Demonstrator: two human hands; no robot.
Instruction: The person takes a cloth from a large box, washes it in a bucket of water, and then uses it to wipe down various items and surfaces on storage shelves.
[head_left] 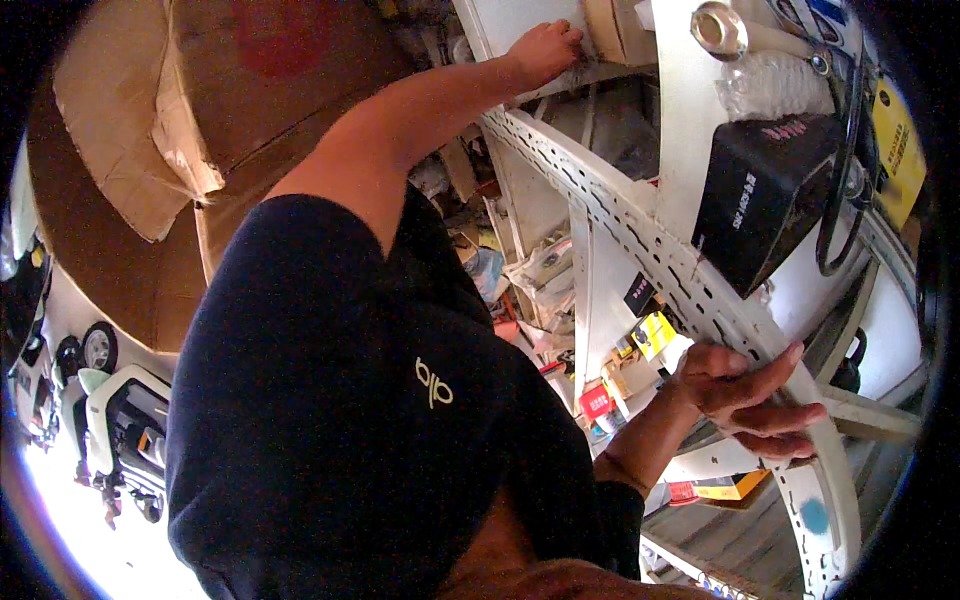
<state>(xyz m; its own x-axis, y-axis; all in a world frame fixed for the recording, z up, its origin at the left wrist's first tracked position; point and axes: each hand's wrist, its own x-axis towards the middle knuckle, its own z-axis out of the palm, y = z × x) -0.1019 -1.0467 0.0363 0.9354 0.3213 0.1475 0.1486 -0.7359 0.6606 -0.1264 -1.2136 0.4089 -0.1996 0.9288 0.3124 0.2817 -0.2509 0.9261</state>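
My left hand (548,52) reaches out at the top, over a white shelf. Its fingers are curled beside a small cardboard box (612,30); what they hold, if anything, is hidden. My right hand (745,400) is at the lower right, its fingers bent round a white slotted metal upright (640,225). This upright runs slantwise across the view, and a blue-green spot marks its lower end. Beyond it, a black box (765,200) sits on a shelf, beside a bubble-wrapped item (775,85) and a large metal nut (718,30).
A big brown cardboard box (280,90) fills the upper left. Lower shelves hold a yellow box (655,335), a red box (595,402) and bagged parts (545,270). A black cable (850,215) hangs at the right. Scooters (125,420) stand at the far left.
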